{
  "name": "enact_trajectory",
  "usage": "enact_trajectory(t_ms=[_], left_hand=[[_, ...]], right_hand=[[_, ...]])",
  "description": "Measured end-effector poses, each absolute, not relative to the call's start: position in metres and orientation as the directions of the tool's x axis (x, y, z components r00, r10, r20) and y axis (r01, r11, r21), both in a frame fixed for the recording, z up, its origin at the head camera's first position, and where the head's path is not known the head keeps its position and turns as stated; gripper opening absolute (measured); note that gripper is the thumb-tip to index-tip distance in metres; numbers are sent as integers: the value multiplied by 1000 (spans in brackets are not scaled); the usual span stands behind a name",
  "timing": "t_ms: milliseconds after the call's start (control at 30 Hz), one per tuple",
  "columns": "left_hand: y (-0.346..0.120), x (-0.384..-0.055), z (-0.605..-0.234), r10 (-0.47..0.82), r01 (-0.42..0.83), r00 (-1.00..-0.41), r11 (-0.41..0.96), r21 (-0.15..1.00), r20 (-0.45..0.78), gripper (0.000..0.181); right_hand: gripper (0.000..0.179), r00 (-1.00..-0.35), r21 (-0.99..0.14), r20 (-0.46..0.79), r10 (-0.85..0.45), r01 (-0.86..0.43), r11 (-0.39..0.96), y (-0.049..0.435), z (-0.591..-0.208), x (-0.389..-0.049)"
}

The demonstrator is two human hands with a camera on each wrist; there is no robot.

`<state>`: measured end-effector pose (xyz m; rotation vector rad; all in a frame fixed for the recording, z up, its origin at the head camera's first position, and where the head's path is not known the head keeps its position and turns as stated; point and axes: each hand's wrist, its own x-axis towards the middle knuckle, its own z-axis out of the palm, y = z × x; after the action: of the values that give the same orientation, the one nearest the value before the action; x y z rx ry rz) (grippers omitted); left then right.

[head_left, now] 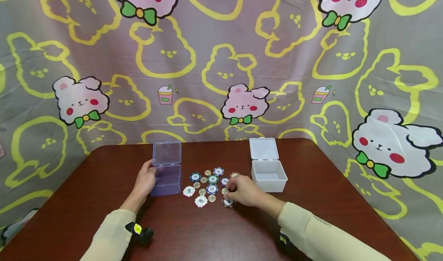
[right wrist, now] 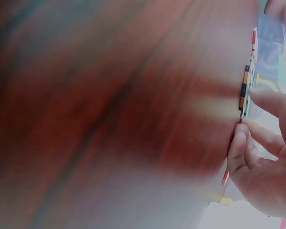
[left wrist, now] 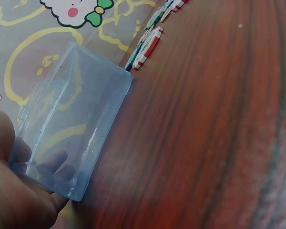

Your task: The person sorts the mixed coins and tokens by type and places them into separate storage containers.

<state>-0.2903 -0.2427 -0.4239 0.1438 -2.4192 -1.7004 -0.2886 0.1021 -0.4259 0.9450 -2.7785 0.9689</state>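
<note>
My left hand [head_left: 146,180] grips the left side of a clear bluish plastic box [head_left: 167,190], its thumb over the rim. The box's hinged lid [head_left: 167,153] stands raised at the back; in the left wrist view, fingers show through the clear wall. Poker chips [head_left: 201,201] and gold coins [head_left: 212,198] lie flat in a loose group right of the box. My right hand [head_left: 246,192] reaches in from the right, thumb and forefinger apart by a gold coin [head_left: 225,191]. A dark-edged chip [right wrist: 245,88] is near its thumb in the right wrist view.
A white plastic box [head_left: 270,186] stands right of the chips, its lid [head_left: 264,148] raised and its inside bare. Both boxes stand on a dark reddish-brown wooden table [head_left: 194,234]. A curtain [head_left: 194,61] with cartoon animals hangs behind the table's far edge.
</note>
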Motion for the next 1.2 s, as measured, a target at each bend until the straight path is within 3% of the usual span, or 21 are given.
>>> enact_trajectory(t_ms=[467,867,1200], left_hand=[[-244,-290,-425,-187,28,-978,332,943,95,47],[-245,-286,-427,-159,54,-982,301,952,106,59],[-244,-288,-425,-158,43,-983,312,949,97,59]], right_hand=[[17,-815,-469,265,-515,-576,670,94,-423,-292],[22,-862,-485,196,-468,-500,717,90,-423,-291],[24,-887,-516,115,-448,-438,736,89,-418,-294]])
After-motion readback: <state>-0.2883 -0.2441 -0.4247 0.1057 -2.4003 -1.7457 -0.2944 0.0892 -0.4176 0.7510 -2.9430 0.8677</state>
